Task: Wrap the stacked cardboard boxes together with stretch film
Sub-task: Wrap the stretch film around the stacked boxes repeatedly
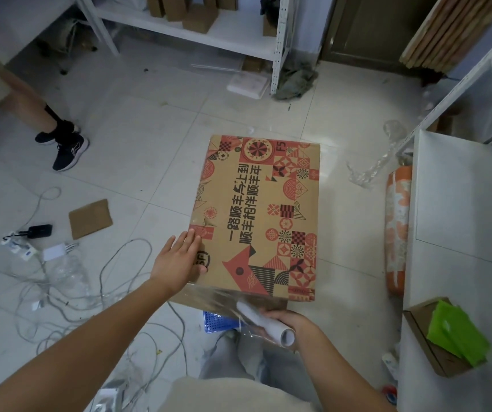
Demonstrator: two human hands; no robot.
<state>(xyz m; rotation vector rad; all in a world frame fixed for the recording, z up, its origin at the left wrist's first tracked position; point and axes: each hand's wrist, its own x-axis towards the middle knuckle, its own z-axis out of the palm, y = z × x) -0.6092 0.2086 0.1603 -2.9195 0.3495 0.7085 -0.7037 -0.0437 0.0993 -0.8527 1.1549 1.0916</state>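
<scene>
A brown cardboard box stack (256,215) with red and black printed patterns stands on the tiled floor in the middle. My left hand (179,260) lies flat, fingers apart, on the top box's near left edge. My right hand (293,325) grips a roll of clear stretch film (264,321) just in front of the box's near edge. A sheet of film (218,295) stretches from the roll along the near side of the stack. The lower boxes are mostly hidden under the top one.
Loose white cables (90,292) and chargers litter the floor at left, beside a cardboard scrap (90,218). Another person's leg and shoe (66,147) stand at far left. White shelving (458,203) and an orange roll (398,230) flank the right. A blue basket (218,321) sits under the stack.
</scene>
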